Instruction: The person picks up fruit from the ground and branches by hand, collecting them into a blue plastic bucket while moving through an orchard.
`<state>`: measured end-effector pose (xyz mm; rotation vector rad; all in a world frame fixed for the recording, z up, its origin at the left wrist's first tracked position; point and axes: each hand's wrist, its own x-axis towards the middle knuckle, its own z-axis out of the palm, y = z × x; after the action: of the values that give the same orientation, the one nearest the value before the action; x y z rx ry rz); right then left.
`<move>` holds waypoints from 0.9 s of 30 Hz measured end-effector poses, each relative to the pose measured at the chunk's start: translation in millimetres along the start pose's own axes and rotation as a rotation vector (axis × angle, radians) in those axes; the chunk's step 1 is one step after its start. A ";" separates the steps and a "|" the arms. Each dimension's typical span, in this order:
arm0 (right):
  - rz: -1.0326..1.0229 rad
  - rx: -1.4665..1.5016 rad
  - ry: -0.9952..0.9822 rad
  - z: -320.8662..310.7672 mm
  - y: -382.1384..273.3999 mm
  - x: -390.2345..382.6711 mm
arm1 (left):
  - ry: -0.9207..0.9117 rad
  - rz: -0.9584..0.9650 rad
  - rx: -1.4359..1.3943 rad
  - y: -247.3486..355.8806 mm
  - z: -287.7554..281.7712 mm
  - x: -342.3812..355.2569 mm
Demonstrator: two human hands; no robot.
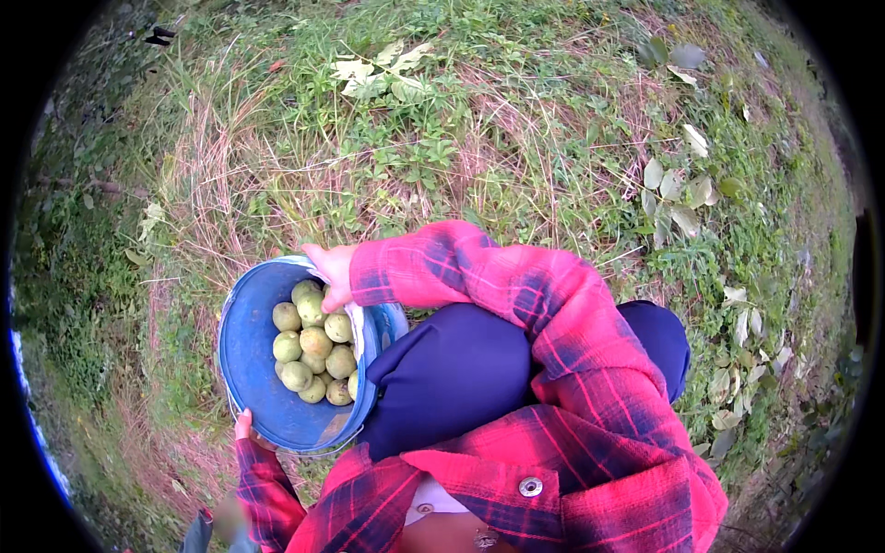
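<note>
A blue bucket (249,323) is tilted so that its mouth faces me, at the left against my bent knee. Round yellow-green fruits (314,343) with speckled skins lie heaped inside it. My right hand (334,273) reaches across and is closed over the far rim, its fingers partly inside. At the near left side, my left hand (245,428) grips the rim by the thin wire handle; most of its fingers are behind the bucket. A whitish strip (358,323) runs along the rim's right inner edge.
Grass and low weeds (415,157) cover the ground, with patches of dry straw (217,138). Big pale leaves (383,72) lie ahead, and more fallen leaves (678,194) at the right. My knees in dark blue trousers (461,369) are beside the bucket.
</note>
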<state>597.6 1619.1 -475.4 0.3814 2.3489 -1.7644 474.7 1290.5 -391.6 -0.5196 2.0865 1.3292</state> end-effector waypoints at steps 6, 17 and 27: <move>0.155 -0.136 0.085 -25.6 1.4 -20.6 | 0.042 -0.059 0.267 34.2 15.1 14.6; 0.304 0.189 0.620 -132.2 31.5 -223.6 | -0.507 0.751 0.553 224.4 275.8 -55.0; 0.361 0.359 2.159 -126.4 79.8 -578.8 | -1.327 0.889 0.631 84.6 607.4 -401.5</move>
<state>1174.2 1705.6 -343.1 3.7760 1.7484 -1.3661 889.8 1879.3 -256.6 1.3387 1.3296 0.8205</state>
